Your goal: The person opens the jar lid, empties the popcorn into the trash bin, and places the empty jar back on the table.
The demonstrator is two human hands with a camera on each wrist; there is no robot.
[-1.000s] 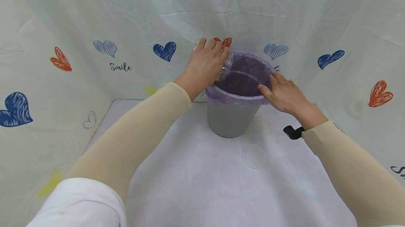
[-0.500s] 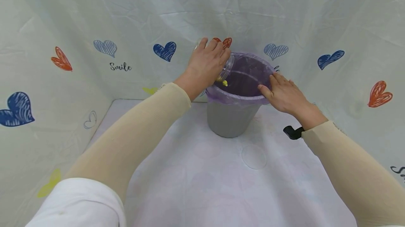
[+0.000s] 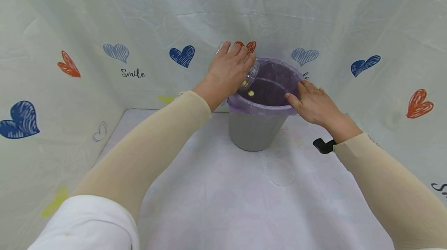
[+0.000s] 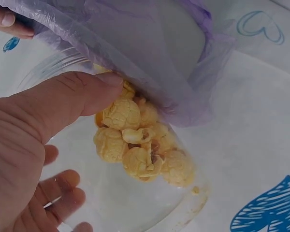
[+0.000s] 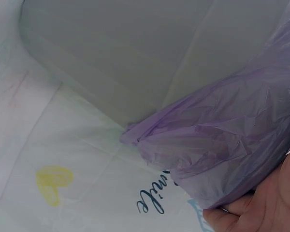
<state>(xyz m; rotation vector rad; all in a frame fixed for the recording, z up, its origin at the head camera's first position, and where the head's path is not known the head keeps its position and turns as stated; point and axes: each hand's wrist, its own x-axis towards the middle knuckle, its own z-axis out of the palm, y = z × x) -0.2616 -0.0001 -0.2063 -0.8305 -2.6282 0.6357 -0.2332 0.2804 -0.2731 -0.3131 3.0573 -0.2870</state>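
My left hand (image 3: 228,69) holds a clear plastic jar (image 3: 252,73), tipped sideways with its mouth over the trash bin (image 3: 256,131). In the left wrist view, my thumb lies along the jar and the other fingers show through its far side. Several yellow popcorn pieces (image 4: 135,140) lie inside, up against the purple bag's edge. One popcorn piece (image 3: 251,93) shows below the jar's mouth, within the bin opening. The grey bin is lined with a purple trash bag (image 3: 262,109) folded over its rim. At the right side, my right hand (image 3: 316,102) grips the bagged rim, thumb toward the opening.
A thin clear disc (image 3: 280,173) lies on the white-covered table (image 3: 223,203) in front of the bin. Heart-printed sheeting (image 3: 150,21) rises close behind the bin and along both sides. A black strap piece (image 3: 323,146) sticks out at my right wrist.
Popcorn has moved to the jar's mouth, and a piece has dropped out of it into the bin opening. My left hand has shifted very slightly right; my right hand keeps its place.
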